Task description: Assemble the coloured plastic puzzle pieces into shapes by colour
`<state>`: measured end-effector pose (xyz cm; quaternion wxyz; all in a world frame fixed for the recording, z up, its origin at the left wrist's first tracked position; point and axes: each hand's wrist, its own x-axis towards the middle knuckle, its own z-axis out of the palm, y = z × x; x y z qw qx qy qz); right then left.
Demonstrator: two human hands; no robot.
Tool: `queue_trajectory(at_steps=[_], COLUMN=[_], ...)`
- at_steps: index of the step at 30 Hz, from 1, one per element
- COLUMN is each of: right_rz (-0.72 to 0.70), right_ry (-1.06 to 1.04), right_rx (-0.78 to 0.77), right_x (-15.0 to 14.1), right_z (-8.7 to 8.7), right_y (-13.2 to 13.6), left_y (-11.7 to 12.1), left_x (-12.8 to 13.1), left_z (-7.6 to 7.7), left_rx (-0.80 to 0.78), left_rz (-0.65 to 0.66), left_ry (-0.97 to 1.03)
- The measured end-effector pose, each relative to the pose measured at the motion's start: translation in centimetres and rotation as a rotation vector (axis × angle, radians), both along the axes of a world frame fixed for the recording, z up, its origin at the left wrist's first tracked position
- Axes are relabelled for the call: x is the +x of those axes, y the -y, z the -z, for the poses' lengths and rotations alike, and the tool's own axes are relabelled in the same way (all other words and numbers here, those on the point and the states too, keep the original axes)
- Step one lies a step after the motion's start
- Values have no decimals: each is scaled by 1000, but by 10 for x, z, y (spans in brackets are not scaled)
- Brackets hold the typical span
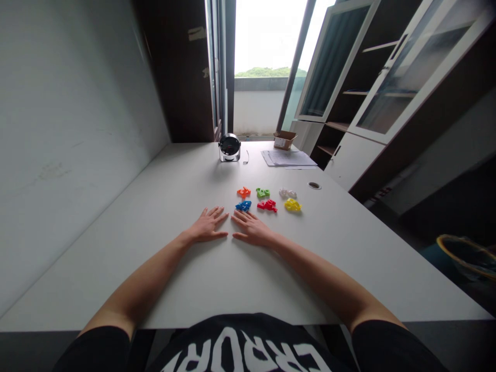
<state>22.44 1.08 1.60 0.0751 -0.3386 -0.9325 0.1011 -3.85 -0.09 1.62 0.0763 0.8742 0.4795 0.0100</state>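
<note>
My left hand lies flat on the white table with its fingers spread and nothing in it. Beside it, my right hand rests flat too, fingers apart, its fingertips close to a small pile of blue plastic pieces. Whether they touch I cannot tell. Around that pile sit red pieces, yellow pieces, orange pieces, green pieces and white or clear pieces, each colour in its own little heap. The exact kind of the pieces is too small to make out.
A round black device on a stand stands at the table's far side, a thin bent item beside it. Papers and an opened cardboard box lie back right, near a round table hole. A wall borders the left.
</note>
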Motion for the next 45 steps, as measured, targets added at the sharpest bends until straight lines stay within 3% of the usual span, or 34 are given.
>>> queue_trajectory(at_steps=[45], right_rz=[-8], right_ry=[0], right_rx=[23], right_x=[0], right_z=[0], right_y=[0], left_y=[-1], left_x=[-1], left_z=[1], left_rx=[-6], left_rz=[-4], left_ry=[13])
